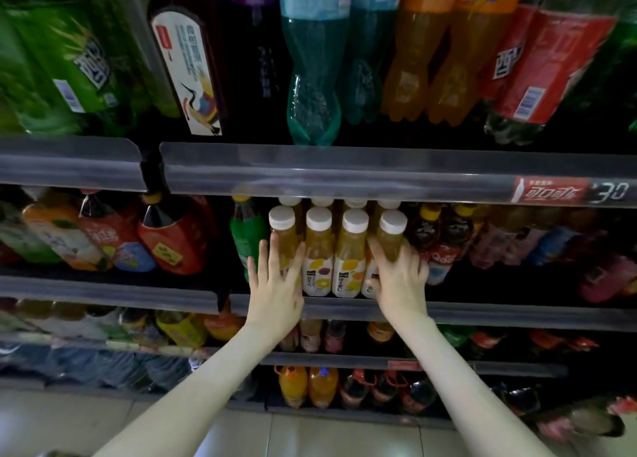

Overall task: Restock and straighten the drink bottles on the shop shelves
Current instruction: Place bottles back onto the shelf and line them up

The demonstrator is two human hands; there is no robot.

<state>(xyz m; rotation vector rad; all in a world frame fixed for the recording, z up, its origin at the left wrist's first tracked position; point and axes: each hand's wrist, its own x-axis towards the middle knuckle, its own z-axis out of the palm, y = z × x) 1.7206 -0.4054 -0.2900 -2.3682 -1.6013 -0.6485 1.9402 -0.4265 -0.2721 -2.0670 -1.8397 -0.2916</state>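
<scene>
Centrally, juice bottles (319,250) upright, caps up, at the shelf (482,315) lip, left hand (275,286) fingers straight on leftmost bottle (283,237), right hand (401,281) fingers clasping rightmost bottle (391,241), flanks crowded.

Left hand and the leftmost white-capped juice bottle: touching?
Touching. The head view shows the left hand with straight fingers laid flat against the front of the leftmost juice bottle, no gap.

My left hand (275,284) covers the label of the leftmost juice bottle (284,232); my right hand (400,277) covers that of the rightmost juice bottle (391,244). The back-row bottles (355,203) show me only caps under the price rail (344,177).
</scene>
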